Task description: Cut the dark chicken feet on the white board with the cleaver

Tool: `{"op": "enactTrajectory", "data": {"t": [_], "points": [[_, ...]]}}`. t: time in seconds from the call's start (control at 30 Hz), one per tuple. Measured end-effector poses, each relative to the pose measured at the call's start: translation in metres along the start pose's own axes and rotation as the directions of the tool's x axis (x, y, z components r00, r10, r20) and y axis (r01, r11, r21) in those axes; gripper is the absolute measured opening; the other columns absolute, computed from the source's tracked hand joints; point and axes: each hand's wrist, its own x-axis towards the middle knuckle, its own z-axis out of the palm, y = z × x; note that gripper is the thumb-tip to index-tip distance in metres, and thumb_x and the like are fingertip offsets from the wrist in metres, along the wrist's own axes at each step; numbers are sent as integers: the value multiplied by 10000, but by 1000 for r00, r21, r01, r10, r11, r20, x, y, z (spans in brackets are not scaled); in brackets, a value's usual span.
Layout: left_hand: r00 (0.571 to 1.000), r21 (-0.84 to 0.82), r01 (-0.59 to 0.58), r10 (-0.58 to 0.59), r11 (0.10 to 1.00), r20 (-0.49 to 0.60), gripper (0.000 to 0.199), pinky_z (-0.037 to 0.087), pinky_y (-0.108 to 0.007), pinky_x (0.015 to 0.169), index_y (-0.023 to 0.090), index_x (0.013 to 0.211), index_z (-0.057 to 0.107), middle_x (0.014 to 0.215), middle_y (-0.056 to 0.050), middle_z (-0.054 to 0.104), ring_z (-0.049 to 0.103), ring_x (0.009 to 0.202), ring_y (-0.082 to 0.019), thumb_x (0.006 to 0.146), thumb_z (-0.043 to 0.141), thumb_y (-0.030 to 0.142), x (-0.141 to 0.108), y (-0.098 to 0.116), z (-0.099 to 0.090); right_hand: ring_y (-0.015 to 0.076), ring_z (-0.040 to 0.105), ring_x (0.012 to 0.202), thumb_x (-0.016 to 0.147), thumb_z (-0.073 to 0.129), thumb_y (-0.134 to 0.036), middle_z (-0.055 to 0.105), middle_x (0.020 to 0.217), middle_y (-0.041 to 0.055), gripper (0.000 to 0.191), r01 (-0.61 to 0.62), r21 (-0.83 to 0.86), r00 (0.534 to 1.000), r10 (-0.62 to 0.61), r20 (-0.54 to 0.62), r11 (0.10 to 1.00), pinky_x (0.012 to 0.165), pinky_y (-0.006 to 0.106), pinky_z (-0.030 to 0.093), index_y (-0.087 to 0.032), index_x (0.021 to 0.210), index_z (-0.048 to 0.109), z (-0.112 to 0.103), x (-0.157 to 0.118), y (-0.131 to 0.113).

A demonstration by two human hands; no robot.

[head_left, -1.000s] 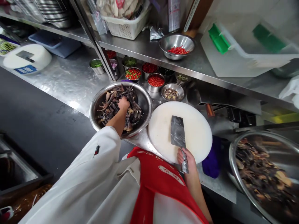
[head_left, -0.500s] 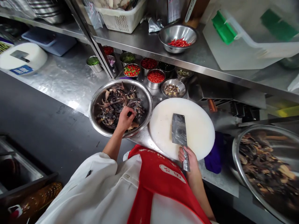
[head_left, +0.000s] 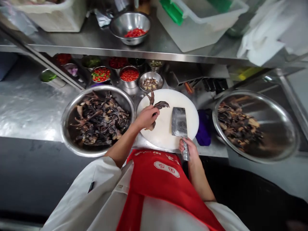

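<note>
My left hand (head_left: 146,117) is closed on a dark poultry piece (head_left: 161,105), held over the left part of a round white cutting board (head_left: 163,130). Bits of the piece stick out above and below my fingers. In my right hand (head_left: 190,148) is a cleaver (head_left: 179,123), gripped by its metal handle, its broad blade lying over the board's right side. Left of the board stands a wide steel bowl (head_left: 66,128) heaped with similar dark pieces (head_left: 101,118).
Another large steel bowl (head_left: 284,128) with dark chopped pieces stands at the right. A purple cloth (head_left: 204,128) lies beside the board. Behind are several small tubs, one with chopped red chillies (head_left: 130,75). A steel shelf (head_left: 96,49) crosses above them.
My left hand has come out of the left bowl with a poultry piece and moved right, over the board. The cleaver stays in my right hand. The view has swung right.
</note>
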Motion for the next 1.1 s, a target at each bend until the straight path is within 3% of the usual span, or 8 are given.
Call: {"op": "enactTrajectory", "data": {"t": [0.13, 0.27, 0.43, 0.6, 0.77, 0.9, 1.0, 1.1], "points": [[962, 240, 112, -166, 964, 216, 286, 310, -561, 1065, 254, 1096, 628, 1387, -94, 456, 379, 1305, -359, 813, 585, 263, 36, -5, 67, 88, 462, 419, 718, 717, -303, 527, 606, -42, 250, 78, 6, 993, -77, -87, 997, 375, 219, 394, -219, 726, 482, -7, -21, 2], [975, 349, 153, -198, 925, 97, 442, 204, -606, 1116, 263, 1278, 546, 1566, -74, 223, 186, 1415, -410, 838, 552, 304, 16, -7, 97, 101, 512, 487, 670, 680, -196, 594, 733, -28, 226, 140, -34, 985, -143, -101, 990, 442, 239, 432, -226, 855, 553, -6, -45, -1], [977, 335, 207, -215, 919, -14, 509, 222, -537, 1135, 277, 1373, 475, 1511, -50, 358, 212, 1421, -356, 869, 450, 210, -19, 8, 100, 130, 572, 638, 655, 671, -138, 622, 943, -12, 539, 84, -104, 994, -90, -55, 991, 490, 248, 469, -282, 1163, 564, -7, -59, -7], [957, 323, 287, -283, 902, -59, 468, 312, -524, 1053, 264, 1338, 511, 1435, -91, 458, 370, 1311, -352, 876, 445, 225, -11, 24, 104, 143, 602, 680, 706, 691, -210, 613, 1016, 8, 701, 35, -93, 999, -38, -30, 995, 512, 269, 514, -322, 1348, 431, -16, -55, -8], [912, 470, 382, -406, 796, -54, 530, 386, -493, 947, 238, 1412, 424, 1351, -155, 509, 505, 1170, -340, 886, 382, 187, 21, 33, 107, 102, 553, 506, 707, 709, -331, 635, 882, -21, 525, -106, -130, 993, 97, -73, 986, 424, 233, 465, -257, 1156, 448, -37, -51, -9], [861, 432, 445, -508, 784, 36, 564, 445, -415, 841, 213, 1430, 382, 1209, -161, 586, 617, 1000, -298, 867, 409, 187, 26, 55, 100, 91, 478, 401, 736, 657, -401, 571, 653, -79, 341, -117, -303, 991, 93, -93, 946, 376, 219, 412, -229, 933, 438, -59, -42, -20], [819, 306, 519, -567, 798, 88, 530, 458, -361, 731, 210, 1366, 423, 1040, -125, 661, 649, 880, -275, 841, 491, 242, 13, 81, 90, 114, 476, 370, 813, 555, -405, 505, 520, -107, 249, -50, -542, 998, 60, 0, 839, 390, 226, 404, -232, 955, 447, -70, -36, -39], [781, 149, 605, -620, 782, 80, 319, 451, -316, 661, 204, 1098, 574, 831, -71, 675, 649, 767, -233, 783, 576, 255, -6, 101, 78, 141, 504, 377, 869, 483, -385, 488, 455, -104, 269, 46, -745, 994, 42, 98, 665, 433, 239, 411, -214, 1077, 482, -72, -32, -62]]}}
